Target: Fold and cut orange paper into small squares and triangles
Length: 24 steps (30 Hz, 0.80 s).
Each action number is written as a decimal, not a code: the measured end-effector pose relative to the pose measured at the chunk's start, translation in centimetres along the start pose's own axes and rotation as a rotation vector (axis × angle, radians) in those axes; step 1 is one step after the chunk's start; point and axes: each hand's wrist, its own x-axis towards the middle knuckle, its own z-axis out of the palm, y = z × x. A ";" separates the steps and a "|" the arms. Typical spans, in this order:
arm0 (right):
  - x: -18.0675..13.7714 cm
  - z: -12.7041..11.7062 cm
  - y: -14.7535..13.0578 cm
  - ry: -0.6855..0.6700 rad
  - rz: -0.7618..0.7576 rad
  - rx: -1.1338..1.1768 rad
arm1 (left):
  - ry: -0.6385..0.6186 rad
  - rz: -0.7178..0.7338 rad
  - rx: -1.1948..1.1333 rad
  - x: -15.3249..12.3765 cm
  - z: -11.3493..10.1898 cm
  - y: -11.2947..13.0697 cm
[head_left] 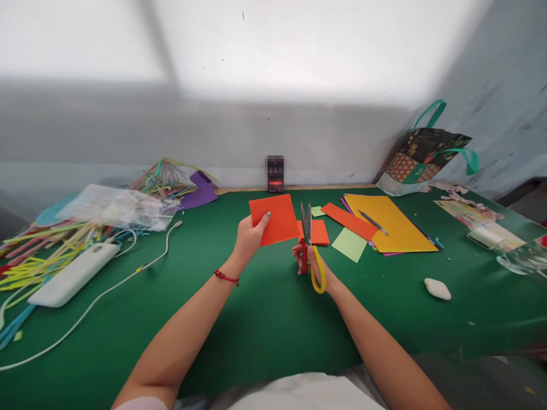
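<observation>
My left hand (249, 236) pinches the lower left edge of an orange paper square (274, 218), held up above the green table (265, 319). My right hand (311, 263) grips scissors (308, 239) with red and yellow handles. Their blades point up, slightly apart, right beside the paper's right edge. A smaller orange paper piece (319, 232) lies on the table just behind the scissors.
Right of centre lie coloured sheets: a yellow-orange sheet (393, 225) with a pencil (373, 222), an orange strip (349, 221), a light green piece (349, 244). A white eraser-like lump (437, 288) lies right. A white power bank (73, 275) with cable, straws (38, 256), a plastic bag and a patterned bag (423, 159) fill the sides.
</observation>
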 end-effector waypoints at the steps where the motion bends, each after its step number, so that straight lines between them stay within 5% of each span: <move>1: -0.1 0.0 0.0 -0.016 0.011 -0.014 | -0.002 0.004 0.004 -0.2 0.0 0.1; 24: -1.1 0.1 -0.2 0.019 0.045 -0.234 | 0.001 0.043 0.127 -1.0 0.6 -0.1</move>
